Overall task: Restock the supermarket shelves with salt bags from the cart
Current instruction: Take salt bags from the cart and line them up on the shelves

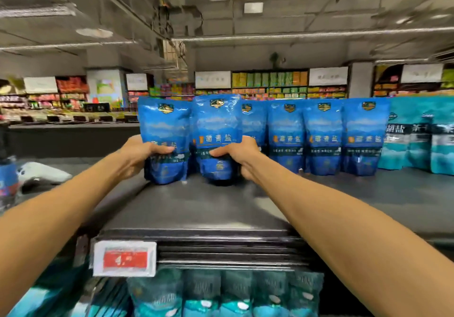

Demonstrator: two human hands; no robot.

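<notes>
Two blue salt bags [165, 142] [216, 142], one gripped low in each of left hand [137, 156] and right hand [239, 156], best set upright flush left of the shelf row [321, 137]

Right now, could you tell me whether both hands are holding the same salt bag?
No, the left hand grips one blue salt bag and the right hand grips the neighbouring one.

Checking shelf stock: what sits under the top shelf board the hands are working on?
Under the top shelf board, a price tag hangs on its front edge, above a row of teal bags. The board covers their tops and anything behind.
</notes>
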